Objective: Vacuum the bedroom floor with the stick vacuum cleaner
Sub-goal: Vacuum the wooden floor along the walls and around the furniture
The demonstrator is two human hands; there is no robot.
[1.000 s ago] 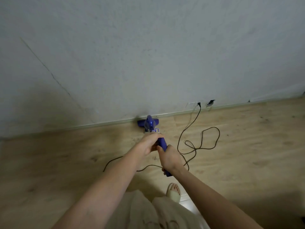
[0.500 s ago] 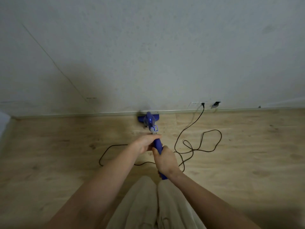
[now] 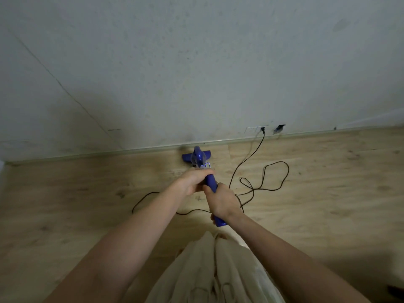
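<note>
Obs: person stands facing the far wall, both hands on the blue stick vacuum cleaner (image 3: 211,186). Left hand (image 3: 192,181) wraps the handle higher up the shaft, fingers curled round it; right hand (image 3: 223,201) grips the near end of the handle, just behind the left. Both hold firmly, no slack visible.

Vacuum's floor head (image 3: 196,154) sits on the wooden floor (image 3: 65,204) close to the skirting board (image 3: 109,152); whether it touches the board, cannot tell.

Black power cord (image 3: 264,178) runs from a wall socket (image 3: 262,129) down onto the floor to the right of the vacuum, lies in loose loops, then trails under the arms to the left.

Judgement: the step in hand is a stroke along the wall edge, at full reach. Next move likely calls for drawing the head back toward the feet and shifting sideways, keeping it clear of the cord loops on the right, which could snag or get run over.
</note>
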